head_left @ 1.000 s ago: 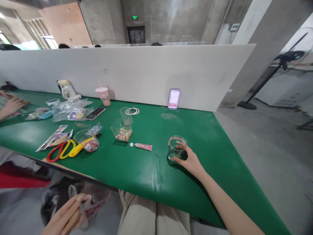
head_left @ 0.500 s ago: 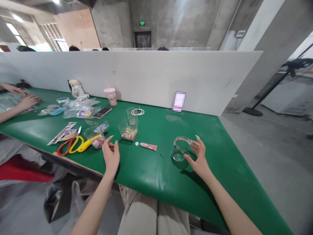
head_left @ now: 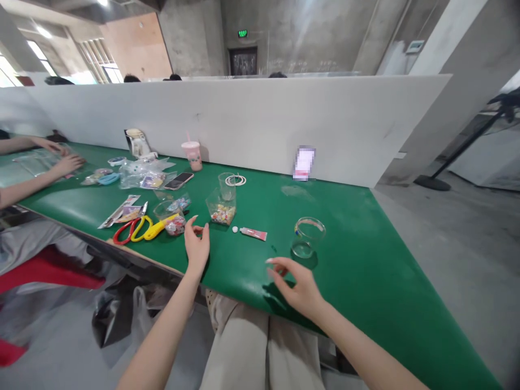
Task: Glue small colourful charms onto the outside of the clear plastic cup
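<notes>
My left hand rests on the green table, its fingers loosely bent and apart with nothing between them. Just beyond it stands a clear angular cup holding small colourful pieces. My right hand hovers above the table near its front edge, thumb and fingers apart and holding nothing. Past its knuckles a clear round cup stands upright, with small coloured pieces on the left of its rim. Between the hands and farther back lie a pink-and-silver tube and its white cap.
To the left are red-handled scissors, a yellow-handled tool and bagged pieces. Farther back stand a pink drink cup, a phone and a coiled white cord. A lit phone leans on the white partition. Another person's hands work at far left.
My right hand has let go of the clear round cup and moved left and toward me. The cup stays on the table. My left hand keeps nearly the same place and pose.
</notes>
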A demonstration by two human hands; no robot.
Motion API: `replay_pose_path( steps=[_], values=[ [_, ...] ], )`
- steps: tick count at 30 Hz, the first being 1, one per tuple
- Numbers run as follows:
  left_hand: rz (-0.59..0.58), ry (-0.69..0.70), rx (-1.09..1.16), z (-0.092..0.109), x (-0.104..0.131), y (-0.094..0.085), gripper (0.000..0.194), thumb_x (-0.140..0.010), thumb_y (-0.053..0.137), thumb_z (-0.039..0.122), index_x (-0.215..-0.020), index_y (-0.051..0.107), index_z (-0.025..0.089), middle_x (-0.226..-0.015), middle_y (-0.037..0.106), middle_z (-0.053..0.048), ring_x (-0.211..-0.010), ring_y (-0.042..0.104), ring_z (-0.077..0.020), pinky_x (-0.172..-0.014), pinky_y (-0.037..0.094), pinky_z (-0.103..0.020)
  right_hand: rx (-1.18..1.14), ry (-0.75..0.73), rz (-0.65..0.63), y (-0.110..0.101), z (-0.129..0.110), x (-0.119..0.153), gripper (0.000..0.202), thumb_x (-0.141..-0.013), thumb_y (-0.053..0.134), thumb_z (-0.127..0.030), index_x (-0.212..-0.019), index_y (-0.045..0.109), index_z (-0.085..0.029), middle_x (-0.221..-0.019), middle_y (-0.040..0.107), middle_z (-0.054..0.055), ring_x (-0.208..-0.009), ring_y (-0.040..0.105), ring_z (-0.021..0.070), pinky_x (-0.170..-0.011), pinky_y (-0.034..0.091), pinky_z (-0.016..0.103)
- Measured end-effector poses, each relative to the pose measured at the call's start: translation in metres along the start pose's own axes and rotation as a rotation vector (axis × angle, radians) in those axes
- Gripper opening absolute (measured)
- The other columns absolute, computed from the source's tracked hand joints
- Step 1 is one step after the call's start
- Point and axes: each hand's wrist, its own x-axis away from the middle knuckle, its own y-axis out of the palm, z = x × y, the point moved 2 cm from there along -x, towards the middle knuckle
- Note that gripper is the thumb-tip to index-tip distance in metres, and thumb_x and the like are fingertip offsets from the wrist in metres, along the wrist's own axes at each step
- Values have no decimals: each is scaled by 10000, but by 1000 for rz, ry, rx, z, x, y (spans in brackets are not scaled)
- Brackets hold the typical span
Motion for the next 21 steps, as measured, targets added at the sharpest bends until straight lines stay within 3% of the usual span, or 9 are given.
replay_pose_path(
  steps=[3,5,8,9,11,13,16,18,21],
  values=[
    [3,68,-65,5,8,-2,362,-830,489,335,-1158,498,183,-725,490,7,-720,505,-157,-756,439,-313,-20,-77,-235,39,-12,-13,269,-868,501,-236,-1129,558,-204,-873,693,55,-834,650,184,-772,518,311],
    [2,136,-95,12,13,-4,341,-851,455,326,-1152,511,176,-757,507,-14,-743,506,-168,-778,435,-325,11,-136,-303,55,-10,-27,271,-873,477,-228,-1128,563,-193,-865,688,61,-842,639,197,-796,502,337],
    [-138,370,-149,38,8,-9,336,-881,401,315,-1148,538,164,-880,560,-74,-864,525,-198,-861,415,-354,48,-131,-265,65,1,-45,298,-884,429,-209,-1157,548,-191,-879,676,67,-807,625,182,-764,494,309],
    [-220,476,-172,51,0,-10,339,-885,390,318,-1141,553,167,-950,575,-92,-938,525,-209,-900,399,-358,51,-103,-248,66,6,-48,315,-885,418,-205,-1177,535,-192,-867,675,61,-773,624,173,-737,493,292],
    [-260,574,-265,78,-26,-12,362,-896,356,354,-1070,613,168,-1091,574,-112,-1061,497,-231,-965,352,-372,37,-50,-235,67,14,-51,341,-887,407,-209,-1212,510,-198,-828,673,40,-692,616,155,-681,486,263],
    [-418,510,-353,100,-61,-6,497,-922,249,415,-880,664,145,-988,630,-105,-979,547,-220,-928,378,-351,5,-18,-238,66,19,-50,351,-889,405,-223,-1228,494,-201,-777,661,18,-627,600,142,-640,477,245],
    [-922,291,-641,117,-104,17,521,-897,297,482,-738,660,145,-724,670,-76,-727,601,-184,-777,428,-281,-46,35,-222,62,23,-45,355,-887,404,-226,-1234,476,-208,-746,642,-2,-592,588,133,-626,473,234],
    [-1035,212,-760,122,-120,31,449,-855,408,476,-679,655,145,-622,655,-66,-637,597,-168,-720,431,-258,-75,82,-209,59,24,-43,364,-883,405,-219,-1242,463,-217,-753,639,-8,-579,586,129,-618,472,231],
    [-1079,157,-801,121,-128,51,374,-781,535,433,-573,645,142,-581,657,-66,-585,591,-157,-682,437,-250,-101,111,-204,55,23,-41,365,-878,411,-217,-1239,463,-224,-764,640,-12,-562,580,126,-594,462,226]
  ],
)
